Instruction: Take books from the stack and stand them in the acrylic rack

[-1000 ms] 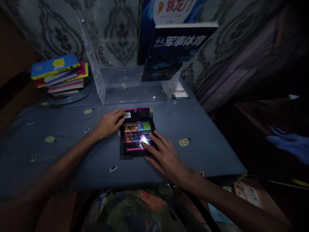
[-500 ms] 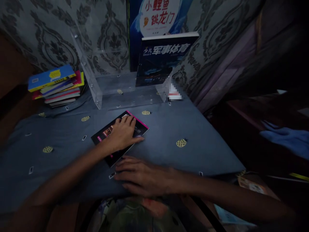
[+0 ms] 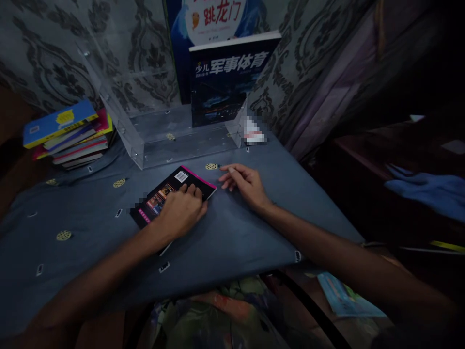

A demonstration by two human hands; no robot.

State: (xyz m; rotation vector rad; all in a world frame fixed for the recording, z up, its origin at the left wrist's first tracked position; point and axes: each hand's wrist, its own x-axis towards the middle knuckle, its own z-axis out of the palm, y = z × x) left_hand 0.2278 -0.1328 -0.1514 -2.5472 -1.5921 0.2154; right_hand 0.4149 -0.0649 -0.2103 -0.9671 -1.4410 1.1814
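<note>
A black book (image 3: 150,203) with a magenta spine and a barcode lies slantwise on the cloth, back cover up. My left hand (image 3: 183,209) rests over its near right side, fingers curled on the cover and thumb at the edge. My right hand (image 3: 245,184) is held just right of the book's magenta corner, empty, fingers loosely apart. Behind them stands a clear acrylic rack (image 3: 189,145). A dark blue book (image 3: 225,89) with white lettering stands in its right end, in front of a larger blue picture book (image 3: 214,22).
A stack of books (image 3: 78,138) sits at the far left of the patterned blue tablecloth (image 3: 232,252). A pixelated white item (image 3: 254,132) lies beside the rack's right end. Beyond the right edge are a blue cloth (image 3: 428,194) and a light blue booklet (image 3: 348,298), lower down.
My right hand has moved forward from the near edge to the right of the book. My left hand's fingers have curled and it has slid toward me, uncovering the barcode. The view has shifted.
</note>
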